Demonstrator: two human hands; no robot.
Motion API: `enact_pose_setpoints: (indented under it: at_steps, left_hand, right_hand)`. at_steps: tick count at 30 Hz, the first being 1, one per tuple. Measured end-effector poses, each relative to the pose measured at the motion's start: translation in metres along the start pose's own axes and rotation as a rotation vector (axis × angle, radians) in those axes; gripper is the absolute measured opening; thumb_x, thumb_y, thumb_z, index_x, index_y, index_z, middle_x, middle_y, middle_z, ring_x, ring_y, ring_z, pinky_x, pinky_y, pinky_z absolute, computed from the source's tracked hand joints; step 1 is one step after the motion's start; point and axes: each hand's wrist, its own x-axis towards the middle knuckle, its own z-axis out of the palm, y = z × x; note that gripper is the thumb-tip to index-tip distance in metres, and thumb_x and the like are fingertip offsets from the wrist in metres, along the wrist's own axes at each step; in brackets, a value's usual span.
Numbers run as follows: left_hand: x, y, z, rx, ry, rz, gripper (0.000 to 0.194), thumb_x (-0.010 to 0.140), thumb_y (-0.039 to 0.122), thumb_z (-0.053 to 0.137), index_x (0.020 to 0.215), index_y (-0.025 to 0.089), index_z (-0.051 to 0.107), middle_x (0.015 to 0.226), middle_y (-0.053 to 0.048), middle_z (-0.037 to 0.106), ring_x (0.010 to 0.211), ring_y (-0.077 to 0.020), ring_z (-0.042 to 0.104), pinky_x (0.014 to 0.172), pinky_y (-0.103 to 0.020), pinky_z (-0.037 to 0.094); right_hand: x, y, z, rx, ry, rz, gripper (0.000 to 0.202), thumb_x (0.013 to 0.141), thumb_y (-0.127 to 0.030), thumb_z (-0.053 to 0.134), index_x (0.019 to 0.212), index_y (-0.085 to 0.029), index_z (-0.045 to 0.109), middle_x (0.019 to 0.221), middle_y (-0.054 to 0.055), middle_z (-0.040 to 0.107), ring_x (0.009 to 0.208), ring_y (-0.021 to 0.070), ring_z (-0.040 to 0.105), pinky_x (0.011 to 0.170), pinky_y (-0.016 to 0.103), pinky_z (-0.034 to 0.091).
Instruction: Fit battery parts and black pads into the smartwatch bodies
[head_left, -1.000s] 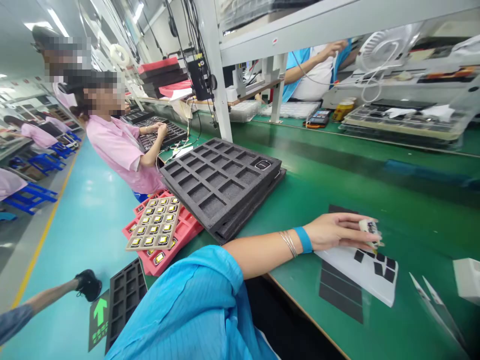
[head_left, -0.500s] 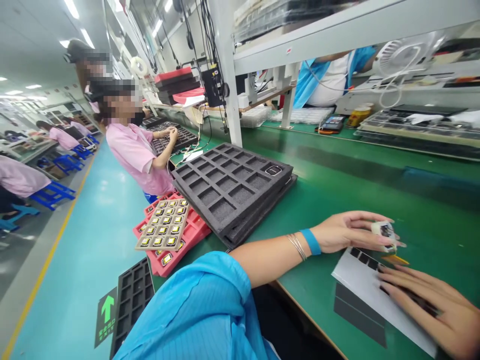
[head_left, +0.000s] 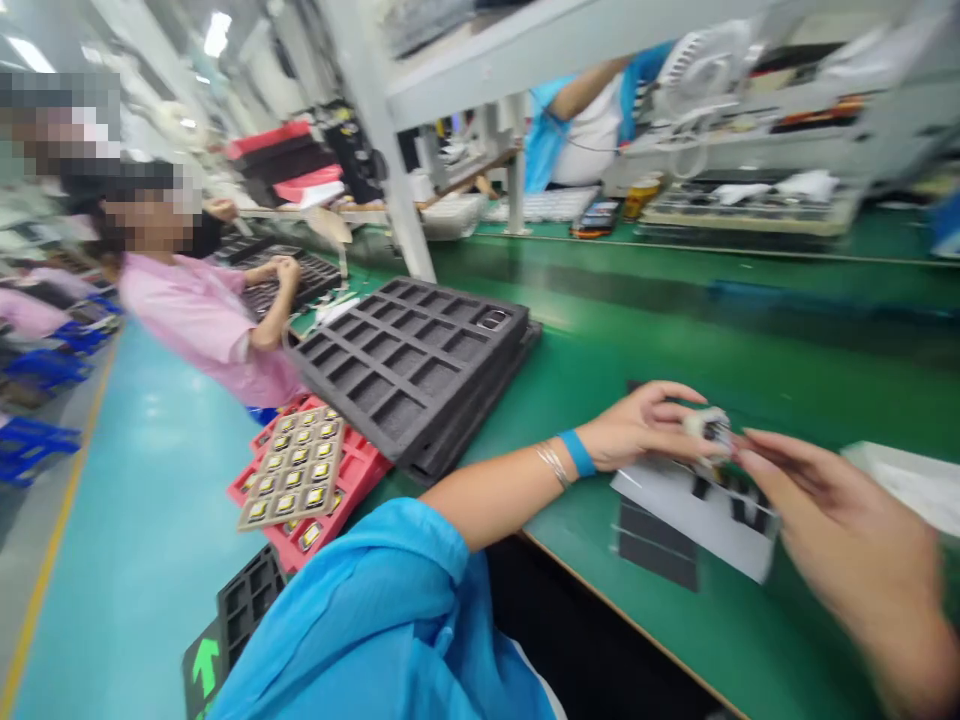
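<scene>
My left hand [head_left: 649,428] grips a small whitish device casing [head_left: 709,432] with dark parts inside, holding it above the bench. My right hand [head_left: 847,505] meets the casing from the right. Its thumb and forefinger are pinched at the casing's edge; whether something thin sits between them is too blurred to see. Beneath both hands lies a white sheet [head_left: 664,497] bearing black strips, partly covered by the hands. Dark grey rectangles [head_left: 656,545] show along the sheet's near side.
Black foam trays [head_left: 421,420] are stacked left of my arm, one pocket holding a dark square part. Beside them, a tan tray [head_left: 298,465] of small parts rests on red foam trays [head_left: 365,462]. A co-worker in pink [head_left: 187,310] sits farther left. White material [head_left: 904,480] lies at right.
My right hand has come up off the sheet to the casing in my left hand. The view has swung right, so the bench things appear farther left.
</scene>
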Motion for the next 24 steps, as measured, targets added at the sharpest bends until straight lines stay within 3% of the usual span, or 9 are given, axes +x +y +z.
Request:
enact_pose_setpoints:
  at_steps: [2, 5, 11, 15, 20, 22, 24]
  left_hand:
    - [-0.009, 0.006, 0.007, 0.005, -0.028, 0.016, 0.073, 0.039, 0.022, 0.092, 0.1, 0.021, 0.052, 0.086, 0.0, 0.063, 0.077, -0.0158, 0.064, 0.087, -0.04, 0.052]
    - [-0.013, 0.012, 0.01, 0.054, -0.046, 0.036, 0.079, 0.039, 0.026, 0.094, 0.104, 0.023, 0.05, 0.091, 0.001, 0.065, 0.084, -0.0176, 0.066, 0.086, -0.035, 0.052]
    - [-0.011, 0.009, 0.014, 0.142, -0.076, 0.059, 0.077, 0.045, 0.029, 0.094, 0.103, 0.025, 0.045, 0.093, 0.001, 0.068, 0.084, -0.0157, 0.068, 0.079, -0.027, 0.055]
    - [-0.014, 0.007, 0.018, 0.167, -0.04, 0.084, 0.072, 0.046, 0.024, 0.093, 0.1, 0.025, 0.046, 0.09, 0.003, 0.068, 0.084, -0.0147, 0.068, 0.08, -0.026, 0.055]
    - [-0.013, 0.003, 0.019, 0.155, -0.005, 0.085, 0.068, 0.048, 0.02, 0.092, 0.099, 0.025, 0.048, 0.089, 0.004, 0.067, 0.085, -0.0145, 0.068, 0.08, -0.025, 0.055]
    - [-0.013, 0.003, 0.019, 0.145, -0.003, 0.084, 0.067, 0.049, 0.02, 0.092, 0.1, 0.026, 0.048, 0.091, 0.003, 0.068, 0.086, -0.0148, 0.068, 0.08, -0.026, 0.055]
    - [-0.013, 0.004, 0.02, 0.14, 0.016, 0.061, 0.067, 0.05, 0.02, 0.091, 0.101, 0.027, 0.047, 0.093, 0.003, 0.068, 0.09, -0.0163, 0.069, 0.079, -0.026, 0.055]
  right_hand:
    - [-0.004, -0.028, -0.001, 0.217, 0.053, 0.132, 0.023, 0.072, -0.047, 0.074, 0.088, -0.03, 0.073, 0.093, 0.014, 0.077, 0.082, 0.0285, 0.074, 0.072, 0.044, 0.062]
    - [-0.002, -0.044, 0.0, 0.339, 0.108, 0.094, 0.021, 0.072, -0.043, 0.073, 0.082, -0.024, 0.071, 0.085, 0.008, 0.076, 0.079, 0.0242, 0.073, 0.079, 0.045, 0.062]
    - [-0.006, -0.037, -0.004, 0.323, 0.093, 0.044, 0.012, 0.076, -0.031, 0.071, 0.08, -0.02, 0.071, 0.085, 0.004, 0.075, 0.079, 0.0198, 0.071, 0.078, 0.036, 0.06]
    - [-0.008, -0.036, -0.007, 0.136, 0.098, -0.069, 0.008, 0.082, -0.025, 0.064, 0.081, -0.021, 0.071, 0.088, 0.003, 0.076, 0.084, 0.0203, 0.071, 0.081, 0.036, 0.058]
    - [-0.006, -0.029, -0.008, -0.114, 0.017, -0.253, 0.014, 0.089, -0.022, 0.056, 0.082, -0.023, 0.068, 0.091, 0.006, 0.074, 0.091, 0.0238, 0.069, 0.088, 0.04, 0.054]
    - [-0.005, -0.028, -0.006, -0.091, -0.006, -0.244, 0.012, 0.091, -0.024, 0.055, 0.083, -0.023, 0.065, 0.093, 0.007, 0.073, 0.095, 0.0244, 0.068, 0.092, 0.042, 0.052]
    - [-0.003, -0.027, -0.005, 0.076, -0.026, -0.16, 0.008, 0.09, -0.029, 0.057, 0.087, -0.022, 0.061, 0.096, 0.006, 0.072, 0.098, 0.0228, 0.068, 0.093, 0.041, 0.053]
